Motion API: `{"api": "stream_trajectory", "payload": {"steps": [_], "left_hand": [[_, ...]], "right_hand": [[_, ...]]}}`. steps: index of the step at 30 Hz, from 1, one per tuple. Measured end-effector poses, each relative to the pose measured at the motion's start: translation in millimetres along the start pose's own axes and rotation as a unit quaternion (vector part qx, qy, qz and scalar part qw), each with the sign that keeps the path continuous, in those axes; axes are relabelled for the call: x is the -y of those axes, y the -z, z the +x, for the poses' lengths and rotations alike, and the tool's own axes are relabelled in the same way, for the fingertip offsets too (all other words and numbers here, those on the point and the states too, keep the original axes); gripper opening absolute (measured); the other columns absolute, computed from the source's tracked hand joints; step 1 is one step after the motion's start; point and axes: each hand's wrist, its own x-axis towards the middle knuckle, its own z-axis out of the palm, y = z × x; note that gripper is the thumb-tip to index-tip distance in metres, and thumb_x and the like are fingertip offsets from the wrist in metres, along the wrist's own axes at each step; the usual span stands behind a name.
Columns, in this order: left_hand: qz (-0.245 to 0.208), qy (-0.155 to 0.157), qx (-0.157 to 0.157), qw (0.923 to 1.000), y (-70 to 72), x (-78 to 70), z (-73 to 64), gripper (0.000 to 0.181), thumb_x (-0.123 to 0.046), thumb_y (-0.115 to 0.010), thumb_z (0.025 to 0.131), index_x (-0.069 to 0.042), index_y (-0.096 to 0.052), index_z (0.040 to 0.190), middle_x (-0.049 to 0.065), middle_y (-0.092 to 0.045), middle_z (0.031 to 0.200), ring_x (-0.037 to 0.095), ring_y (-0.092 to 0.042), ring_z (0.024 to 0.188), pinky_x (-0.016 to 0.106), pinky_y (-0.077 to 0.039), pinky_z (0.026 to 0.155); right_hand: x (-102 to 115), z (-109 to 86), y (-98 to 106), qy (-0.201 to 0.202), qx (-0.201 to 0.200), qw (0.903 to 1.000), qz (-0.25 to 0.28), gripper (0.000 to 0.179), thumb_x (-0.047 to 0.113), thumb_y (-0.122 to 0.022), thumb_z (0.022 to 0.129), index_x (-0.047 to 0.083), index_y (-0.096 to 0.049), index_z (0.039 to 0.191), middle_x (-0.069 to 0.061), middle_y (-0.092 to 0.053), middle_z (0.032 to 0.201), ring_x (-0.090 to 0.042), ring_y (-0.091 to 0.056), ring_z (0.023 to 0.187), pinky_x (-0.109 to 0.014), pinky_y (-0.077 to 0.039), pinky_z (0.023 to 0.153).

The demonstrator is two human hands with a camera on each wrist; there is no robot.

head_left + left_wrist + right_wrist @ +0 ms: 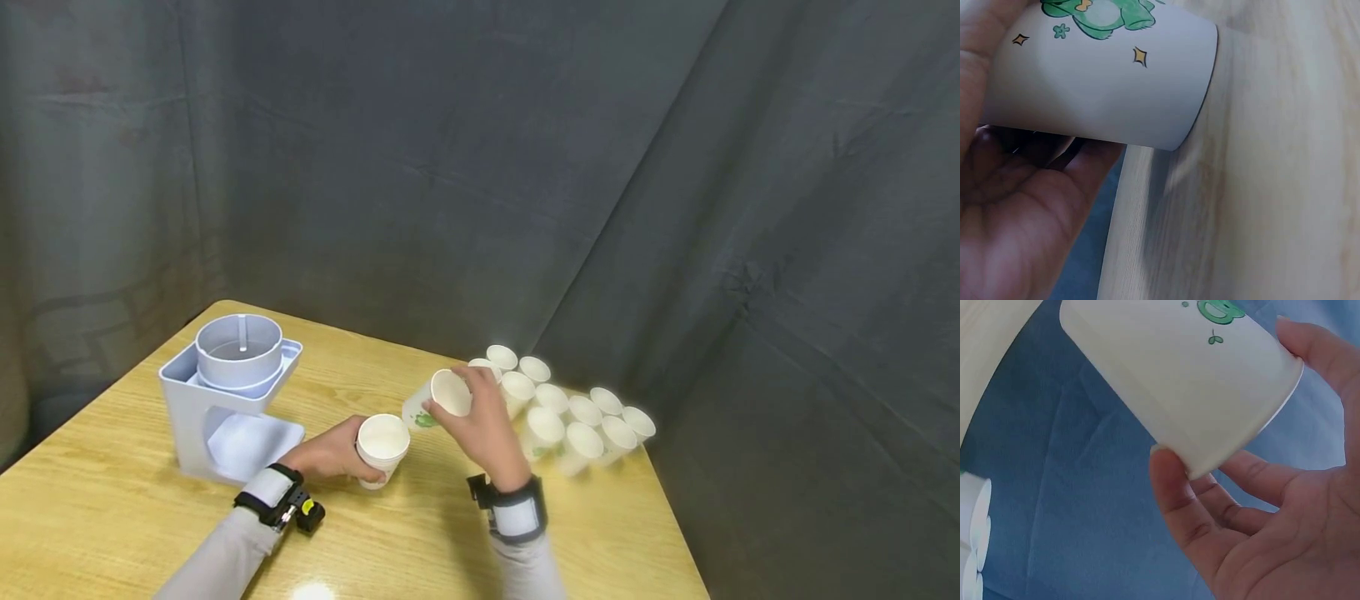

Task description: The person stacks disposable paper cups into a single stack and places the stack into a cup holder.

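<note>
My left hand (337,454) grips a white paper cup (384,437) from its left side, mouth upward. Stacked rims show below its lip in the head view. In the left wrist view, a green cartoon print and small yellow stars mark the cup (1104,75), and its base is close over the wooden table. To the right, my right hand (483,421) pinches a second paper cup (420,408) near its rim. That cup is tilted, its base toward the left hand's cup and its mouth facing my right hand. Green print shows on the tilted cup (1179,381) in the right wrist view.
Several white paper cups (583,442) stand upright in a cluster at the table's right back. On the left is a white stand (180,408) with a round bowl (238,350) on top and a flat lower shelf. Dark cloth (420,167) hangs behind the wooden table (360,558).
</note>
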Motion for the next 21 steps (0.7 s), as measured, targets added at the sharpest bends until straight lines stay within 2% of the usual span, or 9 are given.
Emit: {"api": "stream_trajectory", "payload": {"steps": [10,16,21], "left_hand": [[-0.018,0.003,0.005,0.9998,0.1,-3.2,-0.9,0.058,-0.009,-0.088,0.071,0.003,-0.061,0.122,0.008,-0.07,0.104,0.024,-0.064,0.097,0.035,-0.051,0.088],[-0.024,-0.001,0.01,0.9997,0.5,-3.6,-1.6,0.055,-0.007,-0.087,0.072,0.003,-0.062,0.12,0.009,-0.071,0.105,0.024,-0.066,0.097,0.034,-0.052,0.088],[-0.018,-0.001,0.008,0.9998,0.5,-3.5,-1.3,0.055,-0.008,-0.087,0.071,0.003,-0.062,0.12,0.009,-0.071,0.105,0.024,-0.066,0.097,0.035,-0.052,0.089]], "right_hand": [[8.8,-1.6,-6.8,0.002,0.051,0.9977,0.046,0.058,0.04,-0.082,0.083,0.01,-0.062,0.13,-0.005,-0.057,0.12,-0.02,-0.056,0.102,-0.033,-0.05,0.08],[11.1,-3.5,-13.6,0.024,0.073,0.9958,0.05,0.058,0.036,-0.083,0.084,0.009,-0.062,0.13,-0.006,-0.057,0.119,-0.02,-0.056,0.105,-0.035,-0.05,0.085],[13.2,-4.6,-18.3,0.041,0.095,0.9942,0.031,0.059,0.034,-0.083,0.084,0.006,-0.061,0.132,-0.009,-0.058,0.123,-0.023,-0.057,0.109,-0.036,-0.05,0.088]]}}
